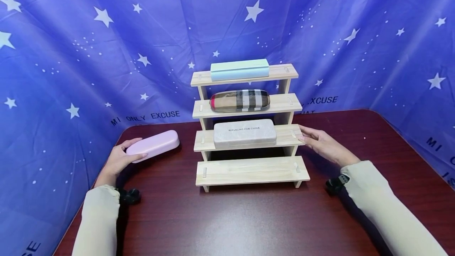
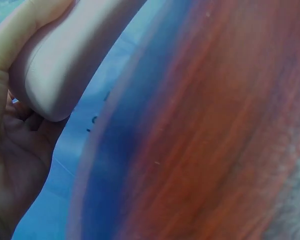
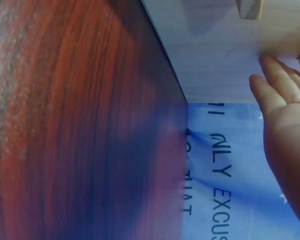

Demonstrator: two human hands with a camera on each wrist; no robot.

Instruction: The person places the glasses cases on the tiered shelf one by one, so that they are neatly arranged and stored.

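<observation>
My left hand (image 1: 119, 158) grips a pale pink glasses case (image 1: 153, 145), thumb on the near side and fingers on the far side. In the left wrist view, one rounded end of the case (image 2: 65, 60) lies between thumb and fingers. My right hand (image 1: 325, 145) touches the right end of the second-lowest shelf of a wooden stepped stand (image 1: 252, 171); in the right wrist view its fingers are fairly straight by the side panel. That shelf bears a light grey case (image 1: 245, 133) with printed lettering. Above it sit a plaid case (image 1: 239, 100) and a light blue case (image 1: 239, 70).
The stand is on a dark red wooden table (image 1: 227, 220). A blue curtain with white stars (image 1: 227, 19) hangs behind the table and at its sides. Dark wrist-worn devices show under both sleeves.
</observation>
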